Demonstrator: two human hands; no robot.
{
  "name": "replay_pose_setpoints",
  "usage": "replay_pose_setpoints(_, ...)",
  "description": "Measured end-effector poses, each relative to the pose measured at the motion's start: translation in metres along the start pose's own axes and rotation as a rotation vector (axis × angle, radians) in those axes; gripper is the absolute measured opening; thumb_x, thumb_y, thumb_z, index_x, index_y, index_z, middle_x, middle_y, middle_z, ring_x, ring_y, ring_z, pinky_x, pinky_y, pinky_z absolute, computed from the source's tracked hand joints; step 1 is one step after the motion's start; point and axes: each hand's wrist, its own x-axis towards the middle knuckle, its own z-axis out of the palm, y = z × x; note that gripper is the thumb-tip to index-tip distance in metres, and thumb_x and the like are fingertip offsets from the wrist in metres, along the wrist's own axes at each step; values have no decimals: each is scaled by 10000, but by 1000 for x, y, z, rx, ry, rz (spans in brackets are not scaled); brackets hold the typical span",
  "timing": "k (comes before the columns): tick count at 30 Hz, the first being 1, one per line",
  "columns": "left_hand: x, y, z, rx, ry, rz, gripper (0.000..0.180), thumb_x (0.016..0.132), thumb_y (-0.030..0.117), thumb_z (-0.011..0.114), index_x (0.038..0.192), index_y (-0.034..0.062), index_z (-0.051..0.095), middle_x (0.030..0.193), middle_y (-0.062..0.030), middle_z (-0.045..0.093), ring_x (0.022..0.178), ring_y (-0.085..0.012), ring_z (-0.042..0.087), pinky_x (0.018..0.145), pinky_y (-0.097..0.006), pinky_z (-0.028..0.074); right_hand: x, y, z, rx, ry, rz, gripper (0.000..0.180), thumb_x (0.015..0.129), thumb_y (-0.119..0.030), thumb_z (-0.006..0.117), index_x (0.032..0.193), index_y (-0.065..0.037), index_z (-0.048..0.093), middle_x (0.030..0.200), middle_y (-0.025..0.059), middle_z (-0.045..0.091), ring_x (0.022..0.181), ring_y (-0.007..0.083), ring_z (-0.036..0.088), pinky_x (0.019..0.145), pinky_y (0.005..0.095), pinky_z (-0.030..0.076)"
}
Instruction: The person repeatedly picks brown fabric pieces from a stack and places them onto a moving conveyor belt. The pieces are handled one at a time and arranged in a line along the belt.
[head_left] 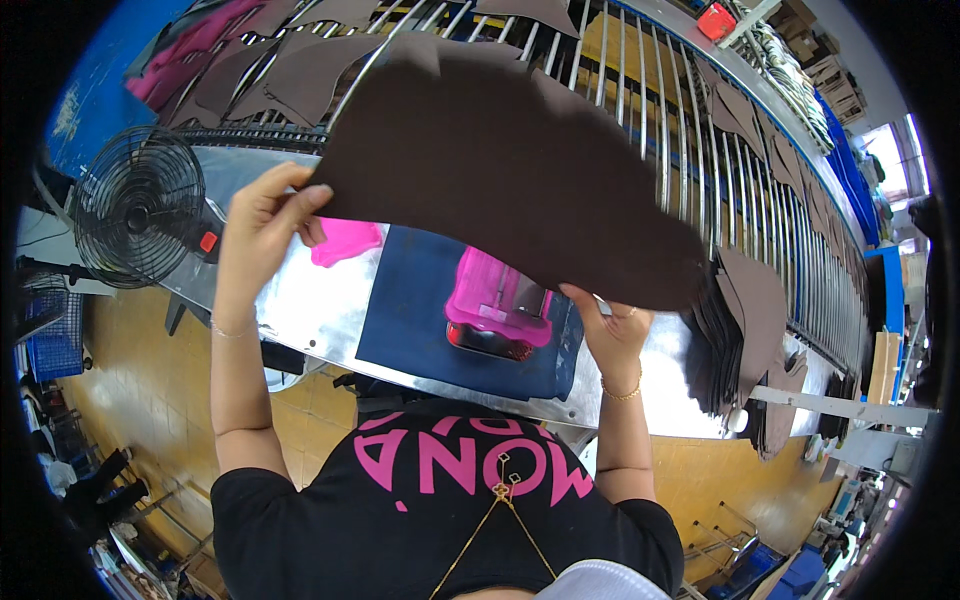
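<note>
I have both bare hands on one large, dark brown, smooth flat sheet with a curved outline [500, 170], raised across the upper centre of the frame. The left hand [268, 215] pinches its left edge, thumb and fingers nearly together with only the sheet's thickness between them. The right hand [615, 335] holds the lower edge, right of centre; its grip looks narrow too, but the sheet hides some fingertips from me.

The sheet blocks my view of part of the rack of parallel metal bars [663, 130] behind it and the top of the bright pink block-shaped object [480, 290]. That object sits on a navy blue mat [410, 330] at centre, on the shiny metal table [320, 305]. A flat bright pink piece [345, 240] lies near the left hand. Right of the right hand stands a stack of brown cut pieces [745, 320]; a round black fan [140, 210] is at left.
</note>
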Motion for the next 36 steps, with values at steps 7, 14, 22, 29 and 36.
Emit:
replay_pose_setpoints(7,14,5,71,221,-316,26,67,826,16,635,881,-23,637,715,-64,534,528,-145,574,482,-265,451,-82,34,-35,-73,79,307,182,726,2,734,899,-45,704,874,35,711,695,139,621,814,309,432)
replay_pose_setpoints(14,27,10,133,313,-530,503,113,759,29,689,867,12,664,744,-82,559,605,-222,583,524,-308,461,-145,37,-97,57,325,693,114,783,33,703,896,22,689,872,38,674,805,121,594,769,250,461)
replay_pose_setpoints(22,55,17,170,258,-625,578,110,792,146,688,803,42,655,790,-94,519,665,-259,561,571,-339,443,-89,20,-183,-62,497,567,86,886,-74,640,842,-38,576,754,-57,489,686,19,382,583,164,294)
replay_pose_setpoints(29,81,-9,57,-294,-86,-15,258,869,150,664,1098,42,616,715,43,426,634,-32,390,552,-175,335,85,69,-88,375,288,624,394,879,-92,632,1194,113,514,1032,123,625,901,136,581,796,235,463)
replay_pose_setpoints(36,55,-99,-14,-287,325,-158,224,894,155,629,1091,53,599,755,43,470,544,-9,395,469,-172,321,269,180,112,628,-15,813,355,917,-113,566,1251,-9,508,1008,48,630,850,112,609,657,265,456)
